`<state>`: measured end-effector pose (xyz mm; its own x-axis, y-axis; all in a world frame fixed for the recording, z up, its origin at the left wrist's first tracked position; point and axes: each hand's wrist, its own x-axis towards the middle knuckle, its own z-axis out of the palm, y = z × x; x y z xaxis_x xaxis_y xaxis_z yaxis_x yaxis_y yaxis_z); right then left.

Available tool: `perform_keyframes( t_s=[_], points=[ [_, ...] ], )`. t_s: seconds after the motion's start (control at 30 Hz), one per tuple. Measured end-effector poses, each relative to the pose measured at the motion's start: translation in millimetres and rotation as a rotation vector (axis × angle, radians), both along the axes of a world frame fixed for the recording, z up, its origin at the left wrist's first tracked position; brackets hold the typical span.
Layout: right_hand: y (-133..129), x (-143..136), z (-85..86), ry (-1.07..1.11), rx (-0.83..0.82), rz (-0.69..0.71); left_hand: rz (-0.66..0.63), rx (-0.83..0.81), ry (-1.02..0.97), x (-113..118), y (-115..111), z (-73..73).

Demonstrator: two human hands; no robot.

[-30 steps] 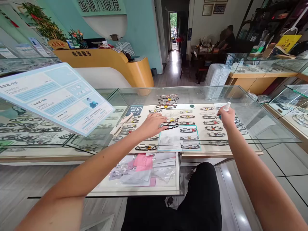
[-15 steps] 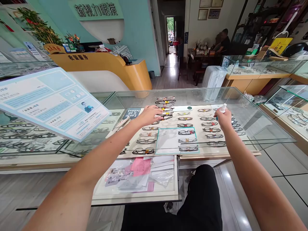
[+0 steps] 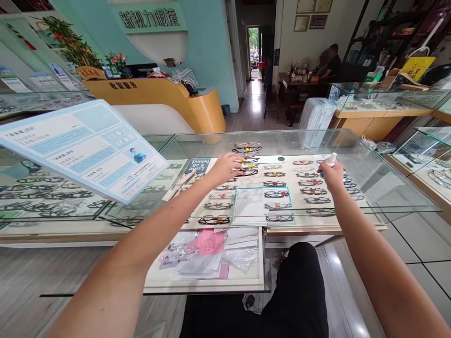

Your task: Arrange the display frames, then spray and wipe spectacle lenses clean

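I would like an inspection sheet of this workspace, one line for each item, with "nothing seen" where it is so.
Surface: glass display case, with rows of glasses visible through it.
Job's things: dark glasses at the left fingers; white bottle.
Clutter: pulled-out drawer holding pink paper and plastic bags; printed board at the left.
Hands: left hand reaches the dark glasses, grip unclear; right hand holds the white bottle.
Cables: nothing seen around the hands.
Surroundings: yellow counter, pale suitcase, and a person at a table in the back.
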<state>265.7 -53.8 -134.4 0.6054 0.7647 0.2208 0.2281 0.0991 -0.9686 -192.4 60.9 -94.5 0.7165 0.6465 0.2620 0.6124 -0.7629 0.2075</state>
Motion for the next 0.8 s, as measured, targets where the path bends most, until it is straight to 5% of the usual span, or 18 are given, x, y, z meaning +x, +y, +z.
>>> perform_keyframes(
  t_s=[0.3, 0.5, 0.63, 0.8],
  points=[
    [3, 4, -1.3, 0.019, 0.003, -0.004, 0.027, 0.033, -0.031, 11, -5, -3.5],
    [6, 9, -4.6, 0.045, 0.001, -0.017, 0.163, 0.150, -0.101, 3, -45, 7.2],
    [2, 6, 0.5, 0.044, 0.002, -0.037, 0.354, 0.303, -0.231, -46, -81, 27.9],
    [-5, -5, 17.3, 0.025, -0.092, -0.080, 0.839, 0.613, -0.504, -151, -113, 44.8]
  ],
)
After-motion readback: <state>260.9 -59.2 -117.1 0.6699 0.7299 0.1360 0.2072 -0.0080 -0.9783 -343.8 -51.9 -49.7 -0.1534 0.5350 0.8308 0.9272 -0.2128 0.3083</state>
